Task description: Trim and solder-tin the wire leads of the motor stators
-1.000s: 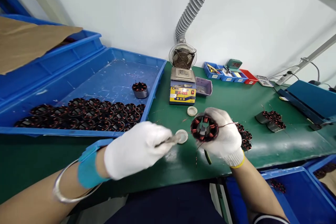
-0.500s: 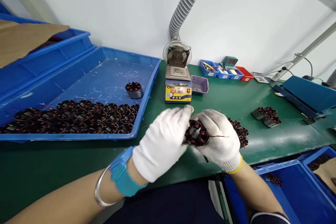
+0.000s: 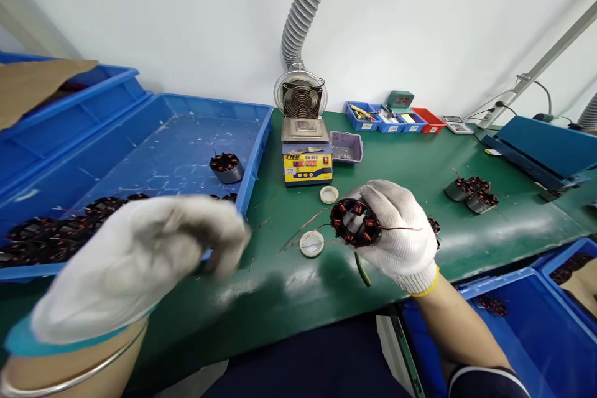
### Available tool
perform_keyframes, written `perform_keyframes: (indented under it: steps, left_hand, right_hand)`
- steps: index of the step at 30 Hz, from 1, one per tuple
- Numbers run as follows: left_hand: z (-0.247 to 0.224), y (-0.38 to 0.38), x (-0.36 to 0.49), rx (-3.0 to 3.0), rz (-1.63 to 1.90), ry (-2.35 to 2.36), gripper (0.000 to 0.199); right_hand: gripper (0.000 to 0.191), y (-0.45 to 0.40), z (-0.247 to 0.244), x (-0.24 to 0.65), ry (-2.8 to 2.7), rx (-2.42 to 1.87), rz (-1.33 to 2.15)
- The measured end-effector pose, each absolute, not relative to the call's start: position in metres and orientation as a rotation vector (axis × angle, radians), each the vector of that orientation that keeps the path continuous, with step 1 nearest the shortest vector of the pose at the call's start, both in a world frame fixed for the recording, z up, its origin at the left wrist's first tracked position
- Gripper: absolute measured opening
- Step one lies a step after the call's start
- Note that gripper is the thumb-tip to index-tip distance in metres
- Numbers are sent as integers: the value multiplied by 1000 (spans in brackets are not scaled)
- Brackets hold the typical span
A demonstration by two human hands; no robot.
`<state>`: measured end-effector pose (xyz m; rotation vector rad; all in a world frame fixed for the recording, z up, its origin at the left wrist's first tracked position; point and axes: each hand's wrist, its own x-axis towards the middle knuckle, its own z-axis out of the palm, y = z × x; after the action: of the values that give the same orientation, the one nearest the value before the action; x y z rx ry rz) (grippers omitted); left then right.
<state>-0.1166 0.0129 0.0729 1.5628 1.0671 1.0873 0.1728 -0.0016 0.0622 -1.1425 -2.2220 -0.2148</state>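
Head view: wire-wound ring [image 3: 355, 222] held above the green table [image 3: 275, 308], round opening towards the camera
Right hand [image 3: 396, 233]: gloved, fingers closed around the ring's side
Left hand [image 3: 149, 249]: gloved, blurred, fingers curled; whether it holds anything cannot be told
Blue tray [image 3: 186, 143]: rows of similar rings [image 3: 37, 230], partly blocked by the left hand; one lone ring [image 3: 227, 168] near the right wall
Loose wires [image 3: 305, 222]: left of the held ring, near a white dish [image 3: 311, 244]
Yellow-fronted box [image 3: 308, 165]: beyond the dish, fan [image 3: 301, 101] behind
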Motion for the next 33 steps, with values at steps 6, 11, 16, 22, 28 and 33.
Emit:
perform_keyframes:
  steps: [6,11,16,22,28,33]
  left_hand:
    - [56,28,-56,1559,625,973,32]
    - [51,7,-58,1271,395,697,35]
    - [37,8,-83,1218,861,765,27]
    - [36,8,-51,1070,657,796,39]
    - [55,-9,-63,1041,614,722,40]
    - [11,6,-90,1501,1187,1006,38]
  right_hand:
    - [66,-2,57,168,-2248,-1189,-238]
    - [68,0,55,175,-2163,-1248,-325]
    - [67,1,57,178,-2110,-1219,-404]
    - [61,4,53,170,-2164,-1284,-419]
    - [66,-2,49,176,-2185,-1400,-412]
    - [65,-5,38,187,-2229,-1630,-453]
